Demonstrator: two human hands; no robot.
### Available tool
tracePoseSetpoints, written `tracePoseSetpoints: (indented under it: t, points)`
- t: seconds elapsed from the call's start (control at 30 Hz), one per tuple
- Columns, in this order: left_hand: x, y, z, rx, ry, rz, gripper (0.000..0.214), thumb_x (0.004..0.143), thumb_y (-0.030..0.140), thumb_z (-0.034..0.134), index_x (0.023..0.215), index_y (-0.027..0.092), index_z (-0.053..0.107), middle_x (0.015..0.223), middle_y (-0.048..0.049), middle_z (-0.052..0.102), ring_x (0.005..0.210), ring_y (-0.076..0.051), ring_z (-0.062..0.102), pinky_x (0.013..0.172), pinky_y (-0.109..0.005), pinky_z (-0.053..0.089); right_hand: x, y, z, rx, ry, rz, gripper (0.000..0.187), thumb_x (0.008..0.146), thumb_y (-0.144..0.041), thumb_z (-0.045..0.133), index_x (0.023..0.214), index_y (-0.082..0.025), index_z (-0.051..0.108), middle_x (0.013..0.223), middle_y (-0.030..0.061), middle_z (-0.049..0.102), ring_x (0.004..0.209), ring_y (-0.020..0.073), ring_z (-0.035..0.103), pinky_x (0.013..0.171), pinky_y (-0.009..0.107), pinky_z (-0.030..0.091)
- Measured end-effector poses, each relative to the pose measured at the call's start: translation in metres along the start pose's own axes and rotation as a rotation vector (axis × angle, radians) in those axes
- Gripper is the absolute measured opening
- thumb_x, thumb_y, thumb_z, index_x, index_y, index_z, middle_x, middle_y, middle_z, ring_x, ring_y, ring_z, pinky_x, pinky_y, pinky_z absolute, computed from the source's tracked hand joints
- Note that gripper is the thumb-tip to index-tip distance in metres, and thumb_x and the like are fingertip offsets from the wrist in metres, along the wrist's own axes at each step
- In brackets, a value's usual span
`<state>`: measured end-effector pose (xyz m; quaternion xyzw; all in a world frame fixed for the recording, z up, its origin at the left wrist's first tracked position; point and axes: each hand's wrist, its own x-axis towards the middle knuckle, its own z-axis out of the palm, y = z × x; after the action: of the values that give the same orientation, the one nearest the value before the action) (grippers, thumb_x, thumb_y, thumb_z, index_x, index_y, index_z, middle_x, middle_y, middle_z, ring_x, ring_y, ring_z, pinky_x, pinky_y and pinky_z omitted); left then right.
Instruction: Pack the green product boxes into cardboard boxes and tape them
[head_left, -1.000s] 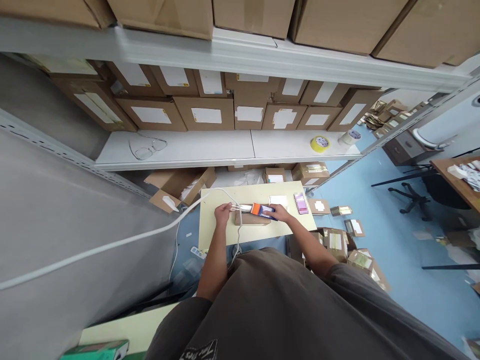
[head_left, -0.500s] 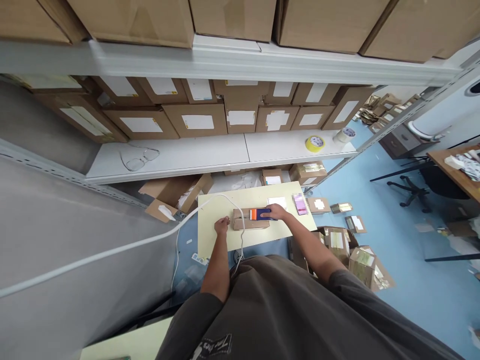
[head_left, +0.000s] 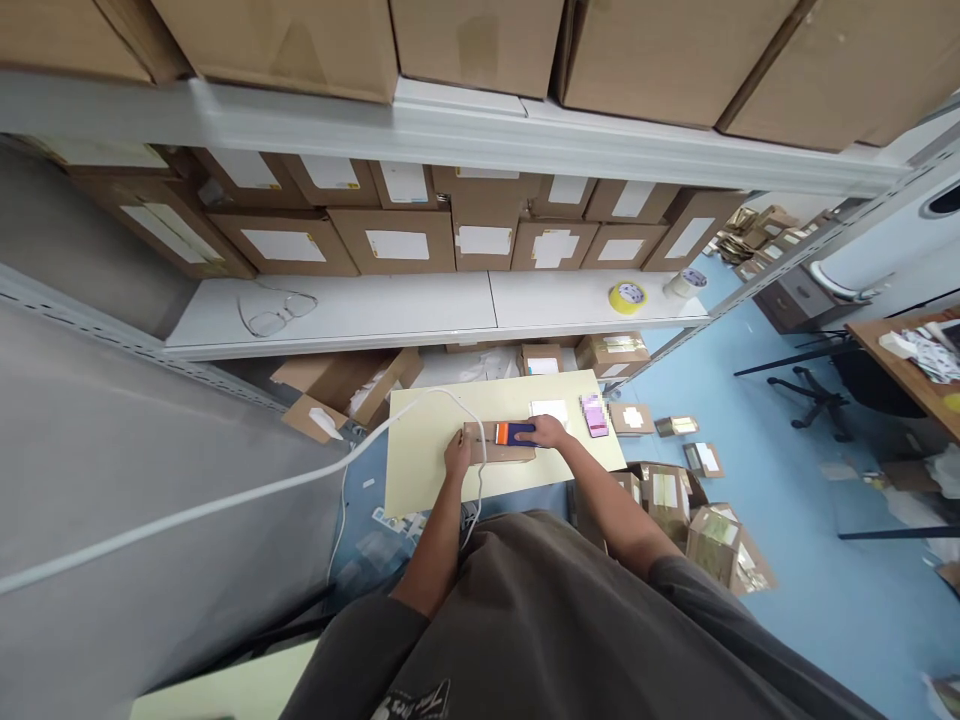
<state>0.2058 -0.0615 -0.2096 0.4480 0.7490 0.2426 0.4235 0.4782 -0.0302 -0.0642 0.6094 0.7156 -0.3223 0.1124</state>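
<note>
Cardboard box (head_left: 499, 453) steadied by left hand (head_left: 456, 458), right hand (head_left: 551, 432) gripping tape dispenser (head_left: 514, 433)

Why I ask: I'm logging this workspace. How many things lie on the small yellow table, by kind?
cardboard box: 1
tape dispenser: 1
white label sheet: 1
pink flat item: 1
white cable: 1
Total: 5
</note>
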Motion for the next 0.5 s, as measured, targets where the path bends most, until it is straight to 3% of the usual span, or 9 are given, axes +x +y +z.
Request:
tracePoseSetpoints:
  t: [0.13, 0.27, 0.5]
  points:
    - [-0.007, 0.009, 0.017, 0.047, -0.07, 0.011, 0.065, 0.113, 0.052, 0.046, 0.168, 0.017, 0.049, 0.148, -0.018, 0.074, 0.137, -0.032, 0.07, 0.115, -0.041, 0.052, 0.005, -0.005, 0.001, -0.036, -0.017, -0.009, 0.07, 0.085, -0.081, 0.079, 0.126, -0.024, 0.085, 0.124, 0.0136, 0.084, 0.112, 0.0308, 0.078, 0.086, 0.029, 0.054]
    - [-0.009, 0.01, 0.019, 0.118, -0.085, -0.014, 0.063, 0.115, 0.05, 0.04, 0.168, 0.018, 0.048, 0.141, -0.0186, 0.078, 0.132, -0.035, 0.073, 0.112, -0.044, 0.054, 0.002, 0.005, -0.001, -0.051, -0.031, -0.011, 0.067, 0.087, -0.08, 0.078, 0.123, -0.024, 0.085, 0.121, 0.0126, 0.085, 0.113, 0.0303, 0.077, 0.084, 0.028, 0.053]
    - [-0.002, 0.008, 0.014, 0.037, -0.083, -0.03, 0.058, 0.11, 0.058, 0.051, 0.153, 0.02, 0.064, 0.141, -0.0181, 0.077, 0.135, -0.035, 0.071, 0.118, -0.044, 0.051, -0.049, 0.101, -0.014, -0.067, -0.013, 0.215, 0.066, 0.093, -0.08, 0.071, 0.11, -0.017, 0.084, 0.116, 0.0161, 0.084, 0.106, 0.0294, 0.076, 0.079, 0.029, 0.05]
